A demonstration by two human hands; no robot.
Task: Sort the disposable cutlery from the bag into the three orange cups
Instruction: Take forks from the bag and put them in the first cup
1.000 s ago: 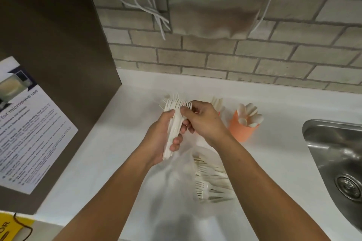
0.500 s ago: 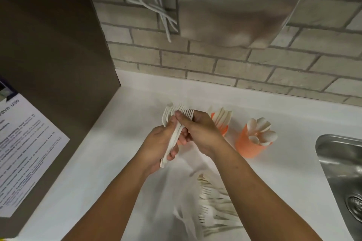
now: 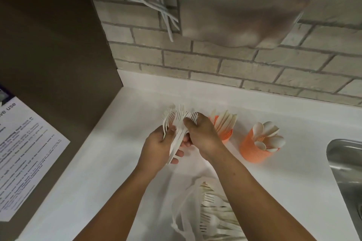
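My left hand (image 3: 156,147) grips a bunch of white plastic forks (image 3: 177,123) by their handles, tines fanned upward over the white counter. My right hand (image 3: 203,135) pinches the same bunch near the tines. Just behind my right hand stands an orange cup of knives (image 3: 225,126), partly hidden by it. To its right an orange cup of spoons (image 3: 256,149) stands upright. A clear plastic bag (image 3: 188,213) with several more forks (image 3: 215,215) lies on the counter below my forearms. A third orange cup is not visible.
A steel sink (image 3: 346,178) drops in at the right edge. A dark cabinet side (image 3: 51,64) with a printed notice (image 3: 23,152) walls the left. A steel dispenser (image 3: 246,4) and white cord (image 3: 156,6) hang on the brick wall.
The view has tilted up and closer. Both hands stayed together on the fork bunch, my right fingers shifting slightly along the tines.
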